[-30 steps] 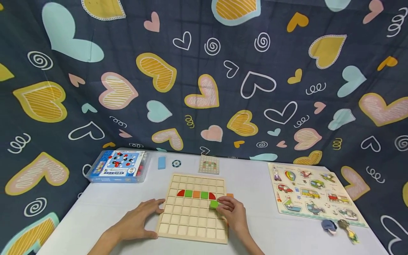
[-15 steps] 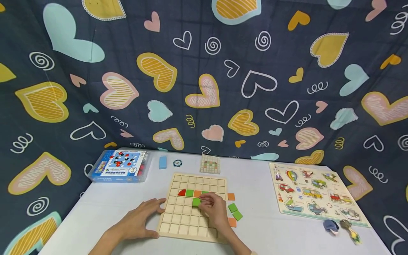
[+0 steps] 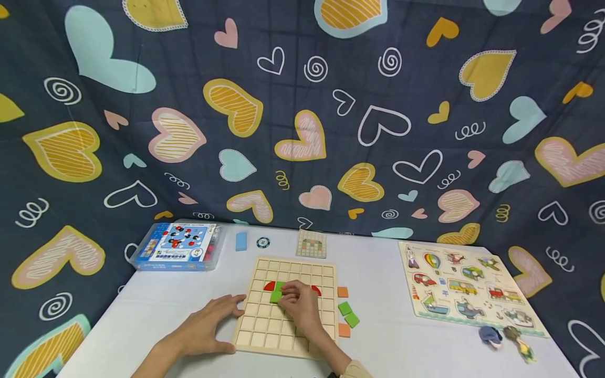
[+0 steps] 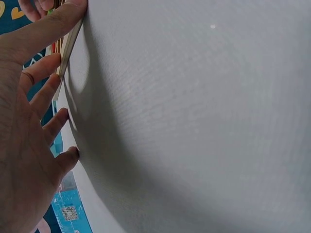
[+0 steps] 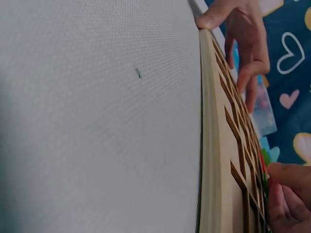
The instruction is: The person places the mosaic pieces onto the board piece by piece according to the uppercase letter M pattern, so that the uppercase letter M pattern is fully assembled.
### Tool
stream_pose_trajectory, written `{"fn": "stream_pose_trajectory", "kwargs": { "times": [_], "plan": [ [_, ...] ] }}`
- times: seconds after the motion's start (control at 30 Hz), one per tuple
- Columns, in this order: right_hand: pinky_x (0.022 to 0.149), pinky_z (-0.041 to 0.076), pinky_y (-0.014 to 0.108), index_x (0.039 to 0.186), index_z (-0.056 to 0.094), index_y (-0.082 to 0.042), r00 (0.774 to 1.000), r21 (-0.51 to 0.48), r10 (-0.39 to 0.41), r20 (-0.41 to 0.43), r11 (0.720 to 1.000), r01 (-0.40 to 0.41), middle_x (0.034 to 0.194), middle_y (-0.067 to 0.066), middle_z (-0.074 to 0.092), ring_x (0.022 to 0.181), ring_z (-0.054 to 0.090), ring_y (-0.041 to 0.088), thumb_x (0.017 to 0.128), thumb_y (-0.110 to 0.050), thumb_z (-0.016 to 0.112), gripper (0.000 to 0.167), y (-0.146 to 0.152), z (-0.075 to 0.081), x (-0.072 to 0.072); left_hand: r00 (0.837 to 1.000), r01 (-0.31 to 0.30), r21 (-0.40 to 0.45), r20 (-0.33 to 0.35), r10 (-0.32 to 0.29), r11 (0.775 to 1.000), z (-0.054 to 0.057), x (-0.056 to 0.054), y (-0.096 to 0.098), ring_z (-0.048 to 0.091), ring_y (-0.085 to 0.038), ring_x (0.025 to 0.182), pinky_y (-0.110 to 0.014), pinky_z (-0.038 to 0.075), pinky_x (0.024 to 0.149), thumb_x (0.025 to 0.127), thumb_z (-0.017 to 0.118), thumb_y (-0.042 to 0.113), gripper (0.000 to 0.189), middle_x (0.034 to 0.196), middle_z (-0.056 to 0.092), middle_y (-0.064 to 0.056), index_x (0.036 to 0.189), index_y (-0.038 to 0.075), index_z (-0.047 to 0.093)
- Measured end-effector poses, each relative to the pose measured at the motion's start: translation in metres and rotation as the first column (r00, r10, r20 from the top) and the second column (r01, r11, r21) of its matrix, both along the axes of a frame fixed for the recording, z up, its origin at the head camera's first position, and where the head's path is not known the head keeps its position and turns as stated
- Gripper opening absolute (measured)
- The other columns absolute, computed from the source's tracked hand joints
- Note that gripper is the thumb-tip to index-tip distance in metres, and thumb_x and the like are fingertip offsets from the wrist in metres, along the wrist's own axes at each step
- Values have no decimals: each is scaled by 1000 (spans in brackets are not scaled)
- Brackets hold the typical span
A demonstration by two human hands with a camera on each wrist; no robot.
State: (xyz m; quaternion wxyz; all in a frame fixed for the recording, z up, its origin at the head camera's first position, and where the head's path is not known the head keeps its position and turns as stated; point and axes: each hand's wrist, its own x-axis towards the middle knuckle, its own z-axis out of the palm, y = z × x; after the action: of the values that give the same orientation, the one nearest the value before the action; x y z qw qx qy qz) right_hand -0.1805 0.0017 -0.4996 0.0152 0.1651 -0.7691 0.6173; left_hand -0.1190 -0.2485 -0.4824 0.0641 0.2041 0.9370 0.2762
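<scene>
A wooden grid board [image 3: 264, 325] lies in front of me on the table. My right hand [image 3: 302, 310] is over it, pinching a green square tile [image 3: 276, 297] between thumb and fingertips just below the tile row. In that row a red quarter-round tile [image 3: 269, 286] is at the left, a green tile [image 3: 280, 285] beside it, and another red tile [image 3: 316, 290] at the right; my fingers hide the middle. My left hand [image 3: 203, 323], fingers spread, steadies the board's left side, with its thumb at the near left corner in the right wrist view.
Right of the board lie two orange tiles and two green tiles [image 3: 352, 320]. Behind it are a pattern card [image 3: 311, 244], a poker chip [image 3: 263, 242] and a blue block [image 3: 241, 241]. A plastic box [image 3: 177, 247] stands left, a picture puzzle [image 3: 465, 286] right, with two small figures nearby.
My right hand has carried the green tile leftward across the board, from below the right red tile to below the left green one. My left hand has stayed at the board's edge.
</scene>
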Motion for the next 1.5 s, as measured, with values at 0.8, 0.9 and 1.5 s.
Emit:
{"fn": "stream_pose_trajectory", "kwargs": {
  "times": [0.8,0.9,1.5],
  "plan": [
    [74,58,26,99,62,12,997,-98,72,26,993,-69,95,27,66,84,68,37,77,15,69,23,-11,2,0,999,28,12,-20,-27,1000,2,0,-1,33,-44,134,-72,36,92,67,76,57,63,150,38,-4,118,23,61],
    [75,58,29,100,61,13,995,-114,98,31,989,-94,96,29,66,86,67,40,78,15,68,23,-12,2,0,999,29,13,-21,-29,1000,2,0,-1,34,-43,134,-71,37,93,67,77,57,64,150,39,-4,118,22,61],
    [77,56,22,101,66,4,992,-6,-74,101,997,75,101,20,68,89,67,24,80,7,70,22,118,13,-16,1000,22,31,-17,-21,999,1,0,0,33,-45,134,-73,37,90,65,76,58,64,150,39,-6,116,23,61]
  ]
}}
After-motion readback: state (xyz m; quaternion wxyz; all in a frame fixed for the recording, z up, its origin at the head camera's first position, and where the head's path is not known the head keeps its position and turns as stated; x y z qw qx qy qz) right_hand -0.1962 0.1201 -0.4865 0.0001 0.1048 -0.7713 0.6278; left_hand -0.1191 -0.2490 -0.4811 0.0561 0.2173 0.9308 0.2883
